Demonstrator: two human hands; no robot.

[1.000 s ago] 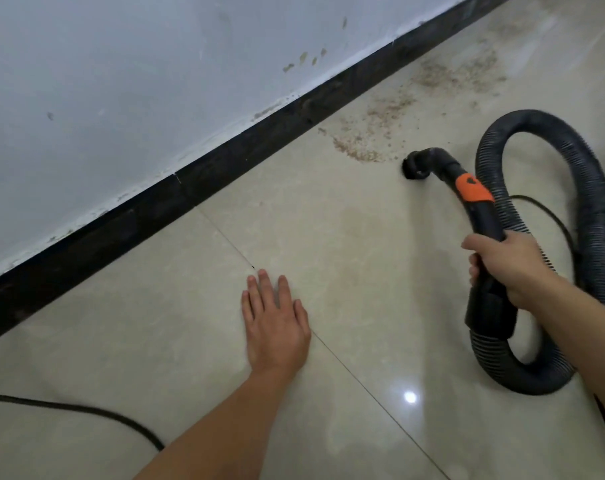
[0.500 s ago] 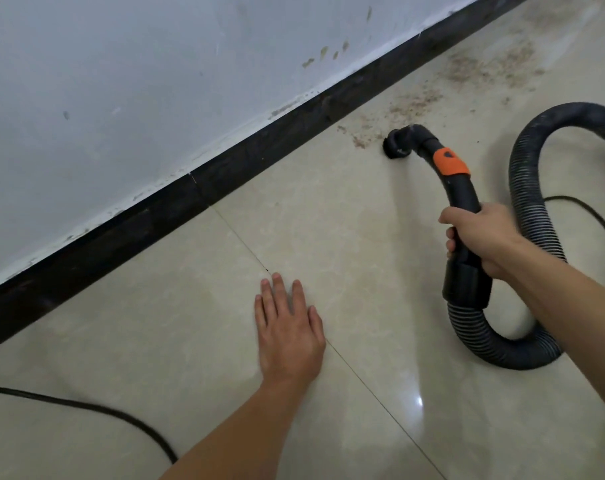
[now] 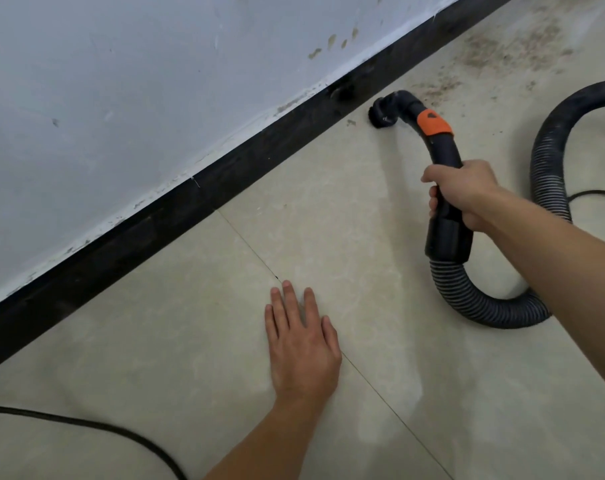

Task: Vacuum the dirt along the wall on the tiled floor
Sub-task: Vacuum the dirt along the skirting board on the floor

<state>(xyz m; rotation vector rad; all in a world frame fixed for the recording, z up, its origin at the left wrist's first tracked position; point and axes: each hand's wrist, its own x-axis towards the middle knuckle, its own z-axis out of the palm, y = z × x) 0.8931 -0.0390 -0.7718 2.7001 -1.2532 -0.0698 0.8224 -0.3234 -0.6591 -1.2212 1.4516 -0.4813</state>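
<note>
My right hand grips the black handle of the vacuum hose, just below its orange band. The nozzle touches the beige tiled floor close to the black baseboard. Brown dirt lies scattered on the tiles past the nozzle, along the wall at upper right. A small speck sits left of the nozzle. My left hand rests flat on the floor with its fingers straight.
The ribbed black hose loops on the floor at the right. A thin black cable crosses the lower left corner; another runs at the right edge. The white wall carries small brown marks.
My right hand pushed the nozzle forward and left toward the baseboard, over the nearest patch of dirt, which is gone now. My left hand stayed flat on the floor.
</note>
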